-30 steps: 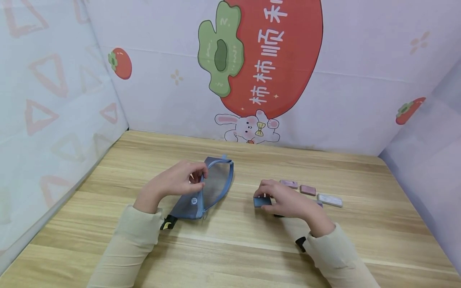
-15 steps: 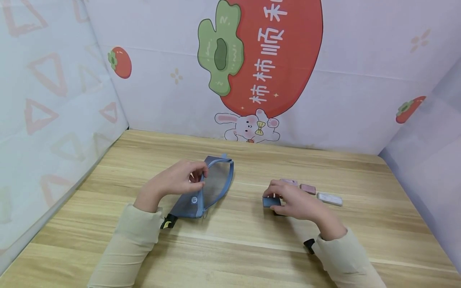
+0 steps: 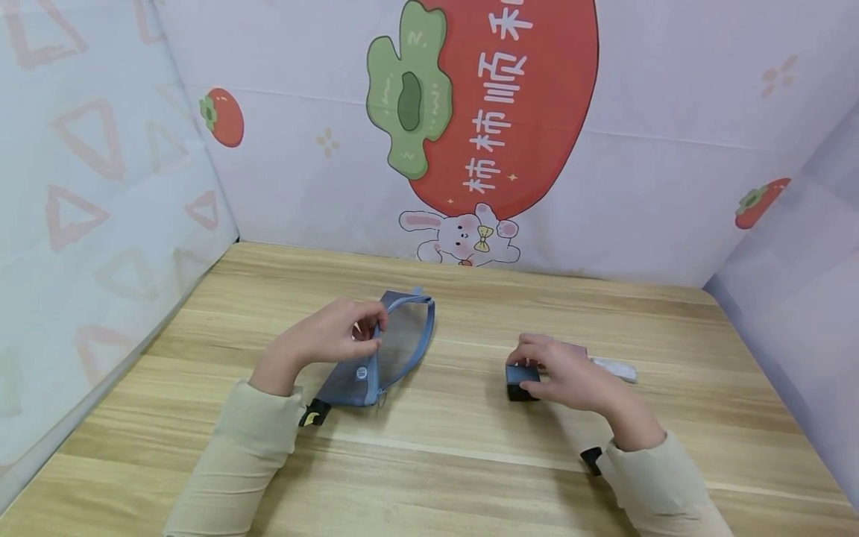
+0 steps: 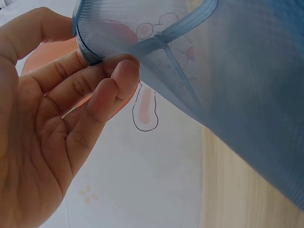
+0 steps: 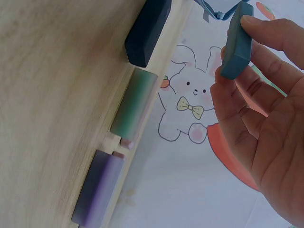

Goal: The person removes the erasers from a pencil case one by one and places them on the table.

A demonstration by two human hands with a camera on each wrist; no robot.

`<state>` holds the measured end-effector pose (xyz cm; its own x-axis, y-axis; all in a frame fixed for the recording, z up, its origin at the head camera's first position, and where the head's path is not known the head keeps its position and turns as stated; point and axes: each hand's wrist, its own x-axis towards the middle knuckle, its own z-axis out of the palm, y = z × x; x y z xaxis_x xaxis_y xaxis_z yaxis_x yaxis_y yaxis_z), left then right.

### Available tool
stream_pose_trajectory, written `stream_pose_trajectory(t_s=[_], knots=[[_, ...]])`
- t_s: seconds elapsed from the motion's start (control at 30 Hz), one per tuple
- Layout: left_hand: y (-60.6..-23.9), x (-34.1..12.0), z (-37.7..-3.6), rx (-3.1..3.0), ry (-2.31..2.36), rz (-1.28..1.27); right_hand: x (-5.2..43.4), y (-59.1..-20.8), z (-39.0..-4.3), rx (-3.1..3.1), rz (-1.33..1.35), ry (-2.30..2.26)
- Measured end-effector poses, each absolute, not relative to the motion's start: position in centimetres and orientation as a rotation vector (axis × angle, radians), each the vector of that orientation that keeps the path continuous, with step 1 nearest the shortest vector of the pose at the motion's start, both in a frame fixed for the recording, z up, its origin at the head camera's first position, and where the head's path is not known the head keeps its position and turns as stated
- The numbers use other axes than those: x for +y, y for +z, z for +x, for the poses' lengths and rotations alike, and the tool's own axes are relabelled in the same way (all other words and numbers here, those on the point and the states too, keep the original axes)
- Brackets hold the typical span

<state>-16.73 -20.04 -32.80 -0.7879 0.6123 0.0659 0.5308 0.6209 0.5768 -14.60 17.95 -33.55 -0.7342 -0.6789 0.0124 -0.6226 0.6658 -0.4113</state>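
Note:
My left hand (image 3: pixel 329 335) pinches the zipped edge of a blue mesh zipper pouch (image 3: pixel 349 377), whose mouth gapes toward the right. Close up in the left wrist view, thumb and fingers hold the pouch's rim (image 4: pixel 88 45). Between thumb and fingertips of my right hand (image 3: pixel 567 377) is a teal rectangular block (image 5: pixel 237 45), raised off the table. Below it in the head view lies a dark navy block (image 3: pixel 520 393), partly covered. The right wrist view shows this dark block (image 5: pixel 148 33) beside a green gradient block (image 5: pixel 134 102) and a purple one (image 5: pixel 99 187).
Behind my right hand lie a white marbled block (image 3: pixel 616 369) and a mauve block (image 3: pixel 577 348), both partly hidden. A printed cloth backdrop (image 3: pixel 302 186) rises at the table's (image 3: pixel 429 470) back edge, with side panels left and right.
My right hand has moved rightward with the teal block, over the dark block and away from the pouch. The left hand keeps its place on the pouch.

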Motion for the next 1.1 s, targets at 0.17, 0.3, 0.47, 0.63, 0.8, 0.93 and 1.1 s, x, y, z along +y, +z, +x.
stream_pose_trajectory(t_s=[0.17,0.3,0.47,0.63,0.8,0.93,1.1], knots=[[-32.9,-19.9,-16.8,2.705,0.886,0.955,18.7,-33.5,-14.5,2.721,-1.022,-0.631],[-32.9,-19.9,-16.8,2.705,0.888,0.96,19.4,-33.7,-14.5,2.715,-1.005,-0.649],[-32.8,-20.0,-16.7,2.708,0.891,0.959,20.2,-33.9,-14.5,2.693,-1.002,-0.684],[-32.8,-20.0,-16.7,2.709,0.889,0.957,21.1,-34.1,-14.4,2.703,-0.957,-0.68],[-32.9,-19.9,-16.7,2.707,0.895,0.96,22.1,-34.6,-14.3,2.702,-0.94,-0.696],[-32.9,-19.9,-16.7,2.703,0.899,0.964,22.6,-34.9,-14.2,2.661,-0.929,-0.733],[-32.8,-20.0,-16.7,2.708,0.888,0.968,23.1,-35.1,-14.2,2.619,-0.9,-0.747]])
